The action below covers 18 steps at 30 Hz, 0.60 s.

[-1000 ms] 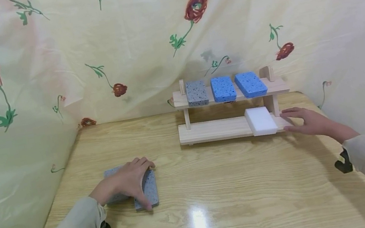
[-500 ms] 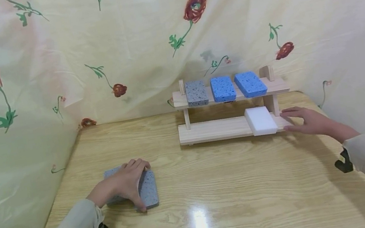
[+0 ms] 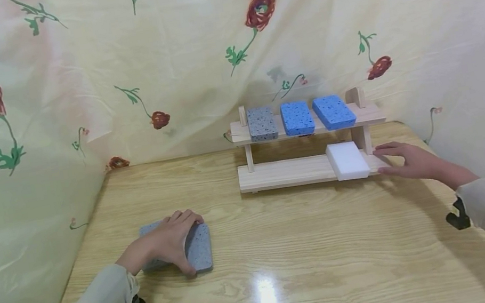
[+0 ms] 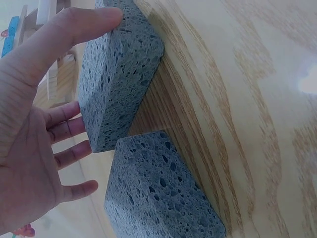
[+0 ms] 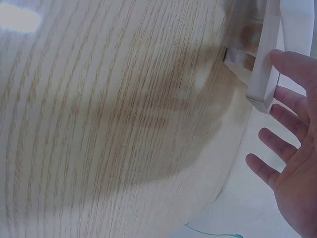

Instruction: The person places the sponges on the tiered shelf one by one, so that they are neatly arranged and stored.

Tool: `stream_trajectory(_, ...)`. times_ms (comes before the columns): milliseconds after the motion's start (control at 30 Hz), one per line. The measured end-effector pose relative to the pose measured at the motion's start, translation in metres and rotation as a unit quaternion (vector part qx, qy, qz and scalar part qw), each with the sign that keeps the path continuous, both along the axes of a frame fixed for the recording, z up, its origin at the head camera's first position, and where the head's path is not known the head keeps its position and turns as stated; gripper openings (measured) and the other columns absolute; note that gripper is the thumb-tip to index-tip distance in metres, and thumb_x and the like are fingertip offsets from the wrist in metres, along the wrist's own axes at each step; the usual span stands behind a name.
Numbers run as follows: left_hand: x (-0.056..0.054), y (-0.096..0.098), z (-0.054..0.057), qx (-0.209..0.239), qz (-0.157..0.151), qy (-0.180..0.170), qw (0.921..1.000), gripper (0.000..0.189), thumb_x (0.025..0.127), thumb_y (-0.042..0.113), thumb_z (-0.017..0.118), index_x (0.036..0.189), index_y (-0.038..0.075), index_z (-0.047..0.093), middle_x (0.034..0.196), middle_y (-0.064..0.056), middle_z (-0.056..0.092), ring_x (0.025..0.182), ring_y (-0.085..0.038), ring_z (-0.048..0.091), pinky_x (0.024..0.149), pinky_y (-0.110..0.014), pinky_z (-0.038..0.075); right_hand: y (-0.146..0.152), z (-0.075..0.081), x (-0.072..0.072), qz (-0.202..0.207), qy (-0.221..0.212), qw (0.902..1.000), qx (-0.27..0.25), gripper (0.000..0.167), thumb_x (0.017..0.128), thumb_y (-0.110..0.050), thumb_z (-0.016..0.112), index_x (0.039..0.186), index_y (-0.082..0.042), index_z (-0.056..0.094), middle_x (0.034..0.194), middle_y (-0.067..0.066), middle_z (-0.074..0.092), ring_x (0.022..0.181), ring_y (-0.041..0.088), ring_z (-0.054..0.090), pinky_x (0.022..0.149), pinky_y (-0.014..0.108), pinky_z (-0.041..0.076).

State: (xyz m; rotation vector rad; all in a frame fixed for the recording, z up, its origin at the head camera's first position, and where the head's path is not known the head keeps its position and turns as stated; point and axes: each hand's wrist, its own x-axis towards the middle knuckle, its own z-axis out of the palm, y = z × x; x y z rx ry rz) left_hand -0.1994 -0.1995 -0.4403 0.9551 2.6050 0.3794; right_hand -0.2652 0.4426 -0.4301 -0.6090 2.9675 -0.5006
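Note:
My left hand (image 3: 168, 243) grips a grey speckled sponge (image 3: 200, 251) across its width, thumb at the near edge and fingertips at the far edge. A second grey sponge (image 3: 149, 228) lies just left of it, partly hidden under that hand; in the left wrist view this second sponge (image 4: 158, 193) nearly meets the corner of the gripped one. Over on the right, my right hand (image 3: 412, 162) holds the end of a two-tier wooden shelf (image 3: 285, 172), the thumb against the front of the lower board and fingers behind. A white sponge (image 3: 348, 161) sits on that board, beside the hand.
The shelf's upper board carries a grey sponge (image 3: 262, 123) and two blue sponges (image 3: 297, 118). Behind the wooden table (image 3: 259, 246) hangs a flowered cloth (image 3: 185, 48), which also closes off both sides.
My left thumb has drawn in to the sponge's near edge, and the gripped sponge has shifted slightly. The right hand and shelf stay in place.

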Motion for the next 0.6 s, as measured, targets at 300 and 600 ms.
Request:
stream_trajectory(300, -0.0013, 0.003, -0.0023, 0.018, -0.013, 0.02, 0.9996, 0.103, 0.061, 0.046, 0.091, 0.146, 0.007, 0.047, 0.143, -0.007, 0.051, 0.129, -0.031, 0.048, 0.108, -0.066, 0.041, 0.0019, -0.0022, 0.0011, 0.013, 0.03, 0.9994, -0.013, 0.058, 0.092, -0.023, 0.075, 0.138, 0.008, 0.058, 0.141, 0.035, 0.054, 0.13, 0.057, 0.047, 0.1, 0.071, 0.041)
stream_trajectory(600, -0.0031, 0.0094, -0.0072, 0.027, -0.013, 0.034, 0.999, 0.103, 0.061, 0.044, 0.089, 0.148, 0.008, 0.047, 0.144, -0.005, 0.05, 0.122, -0.022, 0.05, 0.104, -0.049, 0.049, 0.0035, -0.0046, -0.0011, 0.006, 0.019, 0.9997, -0.014, 0.06, 0.093, -0.025, 0.075, 0.14, 0.006, 0.056, 0.143, 0.034, 0.051, 0.131, 0.057, 0.045, 0.101, 0.072, 0.04)
